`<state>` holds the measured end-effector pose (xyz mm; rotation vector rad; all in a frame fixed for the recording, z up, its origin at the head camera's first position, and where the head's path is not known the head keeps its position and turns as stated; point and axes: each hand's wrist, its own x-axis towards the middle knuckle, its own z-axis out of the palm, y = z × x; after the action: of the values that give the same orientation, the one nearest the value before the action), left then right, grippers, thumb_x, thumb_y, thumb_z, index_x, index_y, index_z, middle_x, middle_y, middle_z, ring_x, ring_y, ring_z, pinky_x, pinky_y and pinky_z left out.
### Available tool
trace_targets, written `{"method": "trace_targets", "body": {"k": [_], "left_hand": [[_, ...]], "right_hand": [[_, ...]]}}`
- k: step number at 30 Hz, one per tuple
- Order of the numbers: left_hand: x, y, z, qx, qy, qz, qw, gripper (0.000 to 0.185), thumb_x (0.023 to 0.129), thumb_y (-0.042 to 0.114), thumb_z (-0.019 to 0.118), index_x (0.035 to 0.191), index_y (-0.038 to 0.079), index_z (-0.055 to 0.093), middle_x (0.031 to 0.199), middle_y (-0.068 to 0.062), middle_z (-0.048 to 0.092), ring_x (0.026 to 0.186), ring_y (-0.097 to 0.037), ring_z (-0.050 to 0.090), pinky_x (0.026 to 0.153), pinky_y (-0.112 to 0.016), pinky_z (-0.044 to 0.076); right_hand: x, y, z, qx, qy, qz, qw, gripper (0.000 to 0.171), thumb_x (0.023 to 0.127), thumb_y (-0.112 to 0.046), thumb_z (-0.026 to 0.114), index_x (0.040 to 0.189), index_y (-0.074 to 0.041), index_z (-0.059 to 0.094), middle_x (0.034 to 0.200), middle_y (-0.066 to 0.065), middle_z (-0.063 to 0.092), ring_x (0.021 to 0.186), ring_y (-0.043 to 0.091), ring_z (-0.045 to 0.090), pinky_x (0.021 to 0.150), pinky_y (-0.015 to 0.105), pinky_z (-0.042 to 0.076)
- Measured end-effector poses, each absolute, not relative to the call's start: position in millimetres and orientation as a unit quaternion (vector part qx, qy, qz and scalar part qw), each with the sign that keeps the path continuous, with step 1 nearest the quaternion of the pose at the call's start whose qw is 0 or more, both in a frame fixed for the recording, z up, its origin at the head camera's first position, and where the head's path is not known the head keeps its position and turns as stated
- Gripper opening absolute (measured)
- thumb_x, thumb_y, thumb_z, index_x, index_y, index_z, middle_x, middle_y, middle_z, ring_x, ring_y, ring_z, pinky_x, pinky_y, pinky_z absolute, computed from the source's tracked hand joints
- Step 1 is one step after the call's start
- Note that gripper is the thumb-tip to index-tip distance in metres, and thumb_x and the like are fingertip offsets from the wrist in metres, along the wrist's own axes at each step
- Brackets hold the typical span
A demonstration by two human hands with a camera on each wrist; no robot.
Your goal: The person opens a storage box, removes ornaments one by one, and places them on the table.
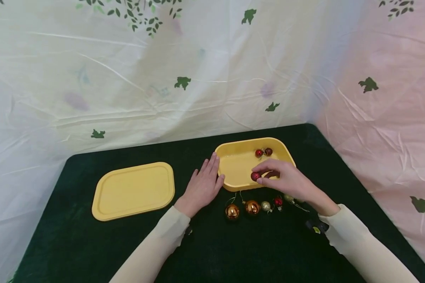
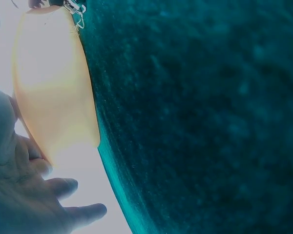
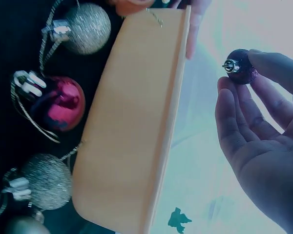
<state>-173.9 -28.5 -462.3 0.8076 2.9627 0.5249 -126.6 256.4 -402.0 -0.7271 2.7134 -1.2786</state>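
Dark green table (image 1: 92, 243); yellow lid (image 1: 132, 190) at left. Yellow box (image 1: 233, 173) centre-right. Left hand (image 1: 202, 184), fingers straight, rests against its left wall. Right hand (image 1: 287, 179) pinches red glitter bauble (image 1: 255, 176) above near rim. Five baubles (image 1: 252, 207) lie just nearer.

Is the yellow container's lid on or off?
Off. The lid lies flat on the dark table, left of the open yellow container, which holds two small baubles.

No readable text, label, brand or number anywhere — the backdrop sheet (image 1: 198, 78) carries only green leaf prints
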Motion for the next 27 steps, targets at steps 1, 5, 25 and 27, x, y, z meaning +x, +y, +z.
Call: {"method": "trace_targets", "body": {"k": [1,5,25,27], "left_hand": [[-174,-29,-462,0.259,0.951,0.168,0.013,0.069,0.112,0.047,0.031,0.167,0.012,0.011,0.174,-0.001,0.001,0.158,-0.030,0.018,0.119,-0.062,0.028],[-174,-29,-461,0.257,0.951,0.173,0.016,0.068,0.113,0.045,0.033,0.167,0.011,0.011,0.174,-0.001,0.001,0.158,-0.030,0.019,0.119,-0.063,0.027],[-176,-30,-460,0.260,0.950,0.171,0.016,0.068,0.113,0.045,0.034,0.167,0.010,0.012,0.174,-0.002,0.003,0.157,-0.030,0.019,0.119,-0.063,0.027],[-176,-30,-460,0.261,0.950,0.171,0.016,0.068,0.113,0.045,0.034,0.167,0.010,0.012,0.174,-0.001,0.003,0.158,-0.030,0.018,0.119,-0.063,0.027]], "right_hand": [[-124,257,-403,-0.234,0.878,-0.416,0.030,0.028,0.099,-0.019,0.073,0.125,-0.010,0.071,0.116,-0.004,0.072,0.106,0.013,0.068,0.093,0.030,0.056],[-114,257,-405,-0.224,0.880,-0.416,0.037,0.028,0.099,-0.021,0.073,0.125,-0.012,0.071,0.116,-0.008,0.071,0.107,0.011,0.067,0.093,0.032,0.057],[-79,243,-426,-0.242,0.875,-0.416,0.052,0.028,0.097,-0.023,0.075,0.125,-0.018,0.071,0.117,-0.008,0.069,0.098,0.010,0.068,0.086,0.039,0.059],[-76,241,-429,-0.243,0.876,-0.414,0.053,0.028,0.098,-0.025,0.074,0.125,-0.019,0.071,0.118,-0.008,0.070,0.099,0.011,0.068,0.086,0.038,0.058]]}}
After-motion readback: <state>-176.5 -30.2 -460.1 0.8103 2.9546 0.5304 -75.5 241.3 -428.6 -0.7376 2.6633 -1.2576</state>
